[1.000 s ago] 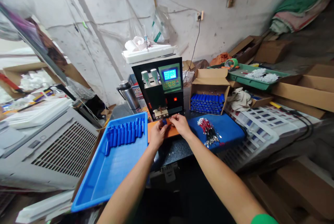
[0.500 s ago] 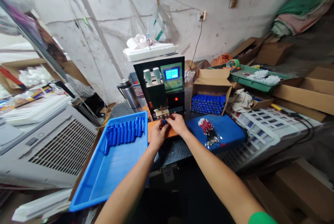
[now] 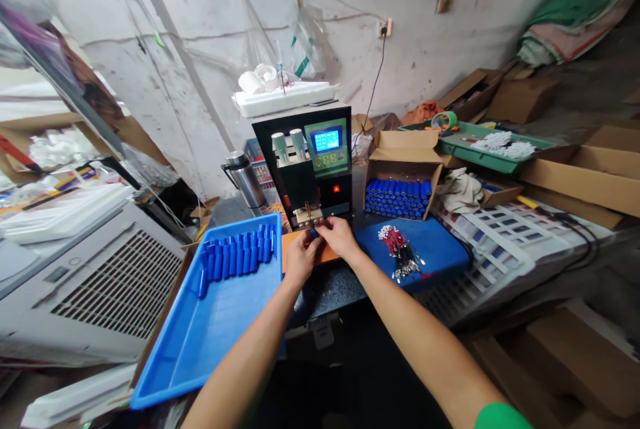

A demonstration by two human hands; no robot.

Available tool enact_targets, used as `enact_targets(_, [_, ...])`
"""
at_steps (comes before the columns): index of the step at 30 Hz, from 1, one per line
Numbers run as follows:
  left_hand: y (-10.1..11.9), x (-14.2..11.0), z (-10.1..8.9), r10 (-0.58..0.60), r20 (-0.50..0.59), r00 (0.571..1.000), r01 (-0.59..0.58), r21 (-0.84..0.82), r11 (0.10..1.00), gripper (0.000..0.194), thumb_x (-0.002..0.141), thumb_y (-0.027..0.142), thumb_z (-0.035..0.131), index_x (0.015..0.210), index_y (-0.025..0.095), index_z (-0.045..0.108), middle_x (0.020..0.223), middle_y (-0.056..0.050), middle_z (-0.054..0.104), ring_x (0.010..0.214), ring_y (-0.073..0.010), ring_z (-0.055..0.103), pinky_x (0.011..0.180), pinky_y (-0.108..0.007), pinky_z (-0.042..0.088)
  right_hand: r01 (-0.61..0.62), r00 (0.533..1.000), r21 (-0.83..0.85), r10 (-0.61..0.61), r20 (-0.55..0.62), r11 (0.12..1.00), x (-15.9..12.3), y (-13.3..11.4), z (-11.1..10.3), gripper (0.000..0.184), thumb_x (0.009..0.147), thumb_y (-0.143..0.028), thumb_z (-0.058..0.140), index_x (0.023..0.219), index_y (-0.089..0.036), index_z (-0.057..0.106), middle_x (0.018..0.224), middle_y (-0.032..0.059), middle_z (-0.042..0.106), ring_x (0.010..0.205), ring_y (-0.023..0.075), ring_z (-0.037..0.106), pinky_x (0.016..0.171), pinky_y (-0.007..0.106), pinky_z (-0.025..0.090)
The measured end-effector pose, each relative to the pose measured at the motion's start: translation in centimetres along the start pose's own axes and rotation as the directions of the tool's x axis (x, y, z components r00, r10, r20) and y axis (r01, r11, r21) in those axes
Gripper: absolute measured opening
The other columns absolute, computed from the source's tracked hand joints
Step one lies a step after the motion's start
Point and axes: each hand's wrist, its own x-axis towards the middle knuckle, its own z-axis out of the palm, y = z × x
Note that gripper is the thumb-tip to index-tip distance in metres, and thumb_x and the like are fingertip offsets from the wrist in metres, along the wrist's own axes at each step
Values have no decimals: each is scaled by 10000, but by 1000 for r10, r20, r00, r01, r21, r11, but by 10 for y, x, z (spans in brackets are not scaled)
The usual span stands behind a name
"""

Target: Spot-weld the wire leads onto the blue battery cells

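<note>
At the foot of a black spot welder (image 3: 300,182), both hands meet just below its electrodes (image 3: 309,212). My left hand (image 3: 301,259) is closed on a blue battery cell (image 3: 314,234), mostly covered by the fingers. Close against it, my right hand (image 3: 340,239) pinches with its fingertips at the cell's upper end under the electrodes; what lies between those fingertips is too small to make out. Beneath the hands is an orange board (image 3: 327,256). Left of them, a blue tray (image 3: 225,329) holds rows of blue cells (image 3: 240,252).
Right of my hands, a bundle of red and black wire leads (image 3: 400,249) lies on a blue pad (image 3: 440,252). Behind it stands a cardboard box (image 3: 405,154) of blue cells. A steel flask (image 3: 246,179) is left of the welder; a green tray (image 3: 460,142) sits far right.
The view has shifted very slightly. Both hands stay at the welder's electrodes with almost no visible movement, and the welder's screen display looks a little different.
</note>
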Motion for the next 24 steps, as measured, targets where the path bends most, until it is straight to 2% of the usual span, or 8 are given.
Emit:
enact_targets(7, [0,1,-1,16,0,1000,-16,78,997,303,820,323,602,1043,134,683,1002,-86,724,917,-213,650,874,-342,480,17,1000,0,-17,-1,1000,1,1,0,182,762,-335,622,732,-165,682,727,42,706,699,186,629,621,257,445])
enact_targets(24, [-2,2,-1,25,-27,999,-21,134,991,278,817,335,597,1002,143,676,962,-81,727,903,-222,654,859,-358,488,49,998,59,-51,36,997,-1,3,-2,162,779,-330,618,759,-176,663,773,39,709,738,187,640,668,273,463])
